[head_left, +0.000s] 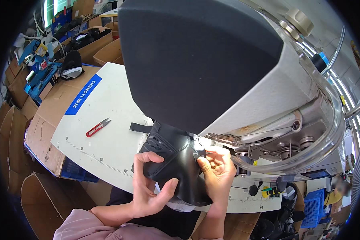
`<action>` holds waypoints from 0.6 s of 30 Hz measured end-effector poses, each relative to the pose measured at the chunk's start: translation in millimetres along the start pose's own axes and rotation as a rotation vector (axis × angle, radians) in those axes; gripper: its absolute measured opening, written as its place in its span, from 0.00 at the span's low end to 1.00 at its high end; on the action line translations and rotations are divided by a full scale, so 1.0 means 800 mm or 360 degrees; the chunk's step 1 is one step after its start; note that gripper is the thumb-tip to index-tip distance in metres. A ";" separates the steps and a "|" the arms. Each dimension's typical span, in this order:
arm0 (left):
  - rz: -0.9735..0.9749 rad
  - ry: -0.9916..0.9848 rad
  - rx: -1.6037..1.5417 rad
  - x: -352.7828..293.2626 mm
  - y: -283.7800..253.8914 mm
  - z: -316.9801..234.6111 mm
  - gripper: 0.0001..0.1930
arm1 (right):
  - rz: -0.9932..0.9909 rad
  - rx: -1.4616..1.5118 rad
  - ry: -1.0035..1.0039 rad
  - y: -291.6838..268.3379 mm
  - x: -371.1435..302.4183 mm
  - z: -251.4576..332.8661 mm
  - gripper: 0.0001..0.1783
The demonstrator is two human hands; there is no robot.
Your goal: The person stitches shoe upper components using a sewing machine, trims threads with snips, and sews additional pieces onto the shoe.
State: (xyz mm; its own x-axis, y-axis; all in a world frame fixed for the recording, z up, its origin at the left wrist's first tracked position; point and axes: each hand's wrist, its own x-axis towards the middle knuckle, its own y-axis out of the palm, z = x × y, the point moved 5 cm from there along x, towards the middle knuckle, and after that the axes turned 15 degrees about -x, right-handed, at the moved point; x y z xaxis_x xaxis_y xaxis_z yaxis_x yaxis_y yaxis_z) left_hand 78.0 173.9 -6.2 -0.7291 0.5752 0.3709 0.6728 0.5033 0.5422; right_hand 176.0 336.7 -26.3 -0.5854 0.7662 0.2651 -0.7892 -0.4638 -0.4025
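A black leather shoe upper (187,172) with stitched overlays and a pull strap lies under the head of a sewing machine (204,60). My left hand (150,194) holds its left side, with the thumb and forefinger apart on the leather and the other fingers partly hidden. At the upper's right edge, close to the needle area, my right hand (219,172) pinches the leather between thumb and fingers. The machine head hides the far part of the upper, and I cannot make out the needle. Some white lining shows below the upper.
Red-handled thread snips (97,128) lie on the white machine table (116,90), left of the upper. Cardboard boxes (48,200) stand at the left, some holding black shoe parts. A blue crate (314,208) and another person (338,192) are at the far right.
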 end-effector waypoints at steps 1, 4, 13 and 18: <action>0.0018 -0.0009 0.0017 0.000 0.001 -0.001 0.25 | -0.0009 0.0018 -0.0010 0.000 0.000 -0.001 0.16; 0.0022 -0.0024 0.0009 0.000 0.001 -0.001 0.25 | 0.0016 -0.0103 0.0008 -0.002 -0.002 -0.003 0.16; 0.0076 -0.0091 -0.0014 0.005 0.000 -0.001 0.25 | 0.0071 -0.0043 0.0235 -0.004 -0.007 0.000 0.17; 0.0086 -0.0097 -0.0012 0.014 -0.003 -0.003 0.25 | 0.0040 -0.0035 0.0297 0.002 -0.004 0.015 0.17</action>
State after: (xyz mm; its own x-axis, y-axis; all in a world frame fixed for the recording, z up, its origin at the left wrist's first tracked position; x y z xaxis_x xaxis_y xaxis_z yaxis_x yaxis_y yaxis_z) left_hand 67.8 177.5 -1.8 -0.6826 0.6397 0.3534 0.7099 0.4657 0.5283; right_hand 174.5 328.2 -17.1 -0.5585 0.8248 0.0884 -0.7694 -0.4753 -0.4267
